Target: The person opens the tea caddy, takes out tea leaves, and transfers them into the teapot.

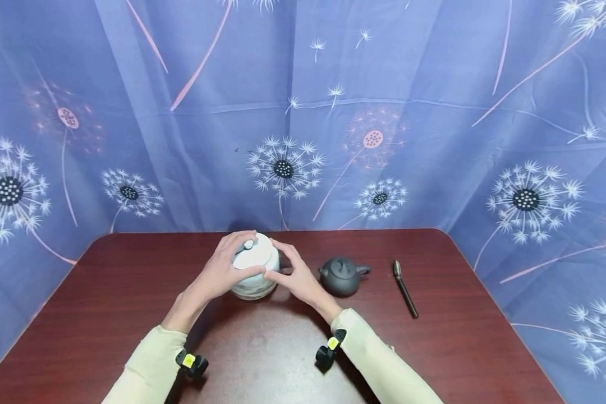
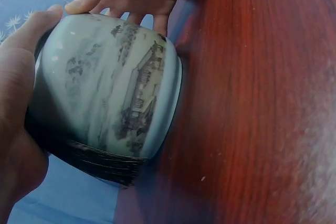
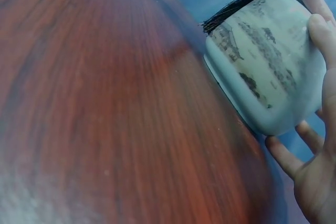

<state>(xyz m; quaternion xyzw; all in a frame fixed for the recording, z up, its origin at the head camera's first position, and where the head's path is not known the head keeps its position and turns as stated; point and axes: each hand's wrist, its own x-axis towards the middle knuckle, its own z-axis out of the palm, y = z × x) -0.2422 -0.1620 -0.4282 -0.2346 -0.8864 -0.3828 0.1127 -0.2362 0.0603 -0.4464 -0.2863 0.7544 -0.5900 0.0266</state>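
Note:
A white lidded ceramic jar [image 1: 255,289] with a small round knob [image 1: 248,244] on its lid is near the back of the table, left of centre. Grey landscape painting covers its side, and a dark tassel [image 2: 100,161] hangs against it in the left wrist view. My left hand [image 1: 226,268] grips the jar's left side, thumb across the front and fingers reaching over the top. On the opposite side my right hand [image 1: 297,276] holds it, thumb in front near the left thumb. The jar's far side is hidden in the head view.
Right of the jar stands a dark clay teapot [image 1: 342,276], its handle pointing right. Farther right lies a slim dark-handled tool [image 1: 406,292] with a pale tip. A blue dandelion-print curtain [image 1: 323,123] hangs behind the red-brown wooden table [image 1: 459,336].

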